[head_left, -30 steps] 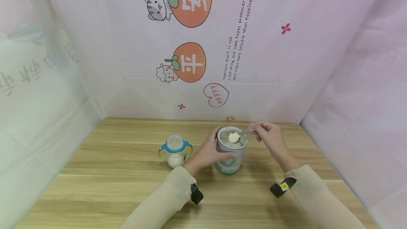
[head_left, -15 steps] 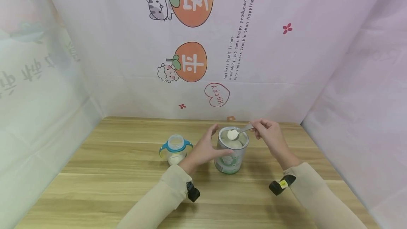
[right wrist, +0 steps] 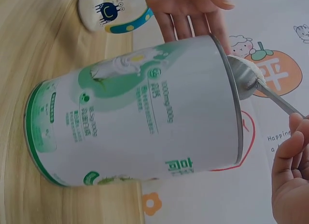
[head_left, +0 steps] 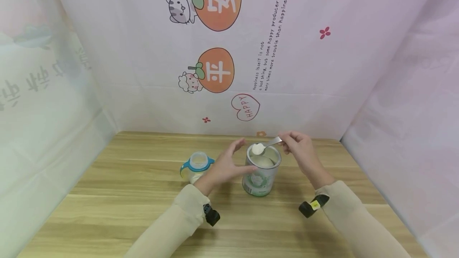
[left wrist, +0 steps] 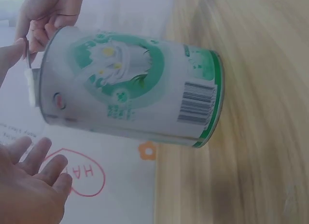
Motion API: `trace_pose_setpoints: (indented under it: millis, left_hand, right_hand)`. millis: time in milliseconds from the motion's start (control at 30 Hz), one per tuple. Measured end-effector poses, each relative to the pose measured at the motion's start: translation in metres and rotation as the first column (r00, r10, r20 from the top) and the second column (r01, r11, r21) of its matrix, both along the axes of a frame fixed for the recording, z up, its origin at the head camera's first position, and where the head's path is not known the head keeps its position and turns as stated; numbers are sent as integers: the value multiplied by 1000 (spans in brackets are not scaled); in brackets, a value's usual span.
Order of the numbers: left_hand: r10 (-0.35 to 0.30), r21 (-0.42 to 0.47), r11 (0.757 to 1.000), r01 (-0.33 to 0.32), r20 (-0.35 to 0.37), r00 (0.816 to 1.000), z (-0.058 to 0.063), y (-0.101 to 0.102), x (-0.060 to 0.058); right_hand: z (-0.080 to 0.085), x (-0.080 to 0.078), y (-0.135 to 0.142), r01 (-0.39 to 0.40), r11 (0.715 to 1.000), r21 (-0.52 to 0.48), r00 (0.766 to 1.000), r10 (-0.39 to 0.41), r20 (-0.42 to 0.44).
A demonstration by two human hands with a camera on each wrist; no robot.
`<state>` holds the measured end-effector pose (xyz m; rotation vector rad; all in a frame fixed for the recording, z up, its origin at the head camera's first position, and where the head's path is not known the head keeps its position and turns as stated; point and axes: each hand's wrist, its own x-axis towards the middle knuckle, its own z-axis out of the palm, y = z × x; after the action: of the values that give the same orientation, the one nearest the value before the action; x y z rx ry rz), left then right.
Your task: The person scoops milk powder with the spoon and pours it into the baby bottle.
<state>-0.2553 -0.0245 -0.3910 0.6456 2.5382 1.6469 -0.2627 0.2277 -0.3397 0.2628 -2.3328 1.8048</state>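
A white and green milk powder can [head_left: 261, 182] stands upright and uncovered on the table, pale inside. My right hand [head_left: 300, 149] pinches the handle of a metal spoon [head_left: 273, 141]. Heaped white powder [head_left: 257, 149] fills the spoon's bowl, which is at the can's rim in the right wrist view. To the can's left, my left hand [head_left: 223, 169] has its fingers spread and its thumb reaching toward the can wall; the left wrist view shows the four-finger side apart from it. Partly behind the left forearm is a lidless baby bottle [head_left: 198, 164] with blue handles.
The wooden table [head_left: 136, 210] carries the can and bottle. A printed white cloth wall [head_left: 294, 106] rises behind the table's back edge, and cloth walls [head_left: 405, 130] close both sides.
My left hand has let go of the can and drawn back left. The right hand has raised the loaded spoon and shifted it left, from inside the can to its rim.
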Motion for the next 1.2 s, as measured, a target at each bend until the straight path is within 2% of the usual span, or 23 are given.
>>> trace_pose_setpoints:
  millis: [133,300,467,633,1033,1200]
  left_hand:
    - [13,10,1000,-12,-26,1000,5,-9,1]
    - [37,5,999,-37,-22,999,9,-20,1]
    - [39,-16,999,-40,-60,997,13,-34,2]
    - [47,-5,999,-47,-67,997,16,-47,4]
    - [61,-17,998,-62,-90,994,19,-72,4]
    - [80,4,997,-80,-74,994,18,-84,6]
  right_hand:
    - [1,-1,-5,-15,1000,-19,1000,15,3]
    - [0,-3,-13,-32,999,-34,999,32,2]
    - [0,-6,-22,-46,999,-24,999,46,0]
    - [1,-10,-34,-52,998,-27,998,53,25]
    - [5,-13,-68,-60,997,-56,996,64,58]
    - [4,-15,-79,-69,995,-74,995,74,61]
